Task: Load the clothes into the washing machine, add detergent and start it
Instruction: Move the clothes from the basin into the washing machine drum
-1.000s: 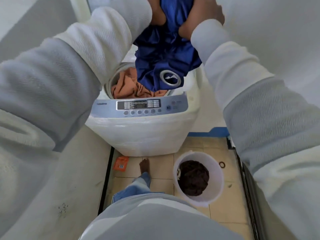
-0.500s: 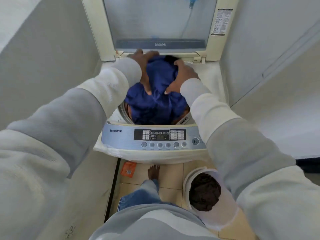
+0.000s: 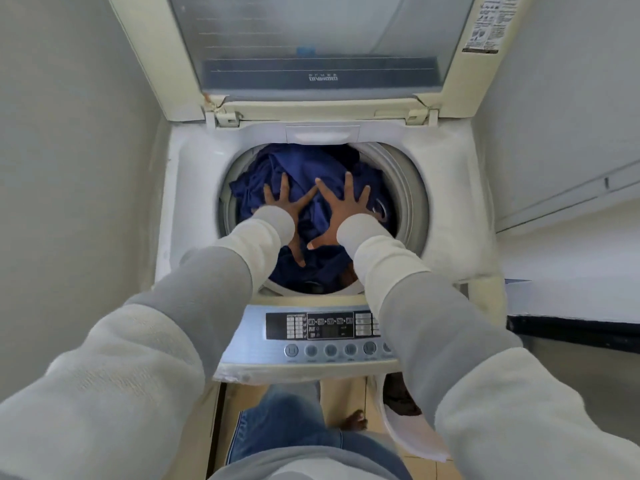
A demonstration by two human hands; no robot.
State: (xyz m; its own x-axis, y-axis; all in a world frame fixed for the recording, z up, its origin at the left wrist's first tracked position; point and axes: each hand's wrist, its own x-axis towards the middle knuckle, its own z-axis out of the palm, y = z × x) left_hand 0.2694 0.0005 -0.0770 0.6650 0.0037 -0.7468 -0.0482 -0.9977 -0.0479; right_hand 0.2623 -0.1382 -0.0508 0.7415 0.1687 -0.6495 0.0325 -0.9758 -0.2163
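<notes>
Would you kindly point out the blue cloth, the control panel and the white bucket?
blue cloth (image 3: 304, 164), head view, upper folds.
control panel (image 3: 329, 325), head view, dark display.
white bucket (image 3: 410, 436), head view, inner wall.

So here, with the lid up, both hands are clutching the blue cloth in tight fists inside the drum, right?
Not fists. The head view shows the left hand and right hand with fingers spread straight, pressing on the blue cloth inside the drum, lid up.
</notes>
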